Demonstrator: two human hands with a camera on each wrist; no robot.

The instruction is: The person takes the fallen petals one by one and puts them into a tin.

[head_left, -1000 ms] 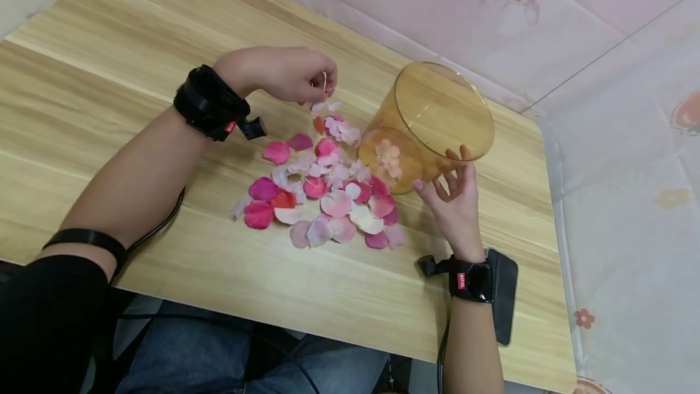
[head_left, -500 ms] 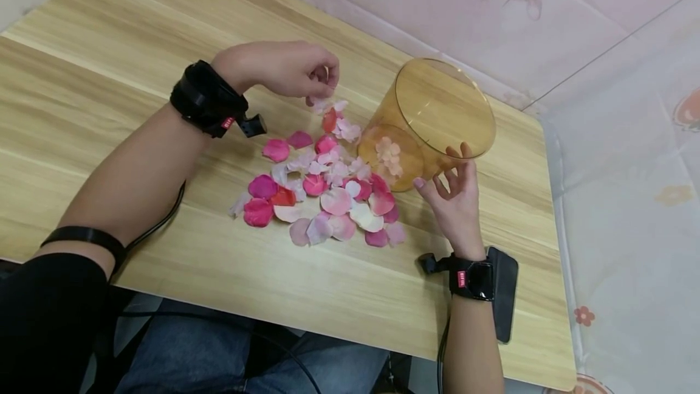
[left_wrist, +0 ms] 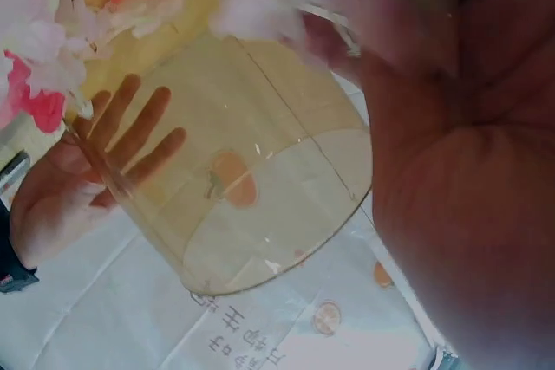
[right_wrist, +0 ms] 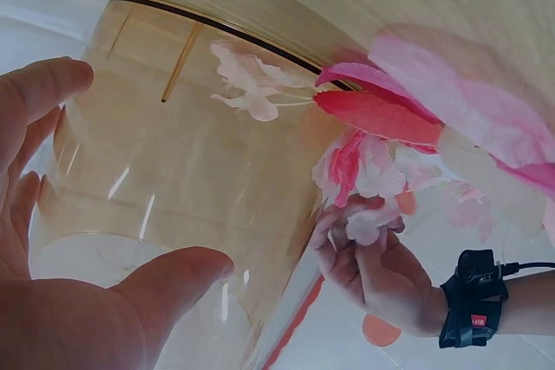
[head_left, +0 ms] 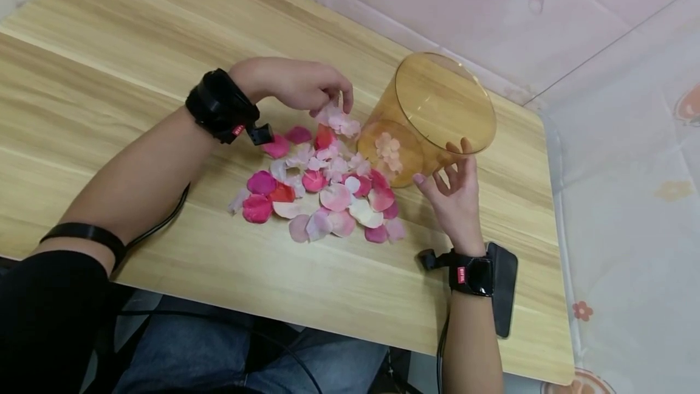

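Starting at the near edge of the table [head_left: 109,47]: a black flat device [head_left: 505,290] lying under the right wrist, half covered by it and not identifiable. Just beyond, the right hand [head_left: 454,196] resting against the near wall of the amber see-through cylinder [head_left: 437,114], fingers straight and spread, thumb on the wall too, unmoved over the last second. Left of that hand, the loose heap of pink, red and pale petals [head_left: 328,196] spread over the middle of the table, its far end reaching the cylinder's lower end. Farther back, by the far right corner, the cylinder itself, tilted with its lower end on the table. Farthest, the left hand [head_left: 298,84], a second ago raised above the heap's far end, now lowered and shifted right, fingertips closed on a small cluster of pale petals [head_left: 336,117] just beside the cylinder's lower end. Judging from that shift, petal gathering well under way, with most of the heap not yet handled. Hard to tell: which end of the cylinder is open, and whether the peach flower shape [head_left: 389,152] seen through the wall lies inside or behind it. Blurred and filled by palm in the left wrist view.
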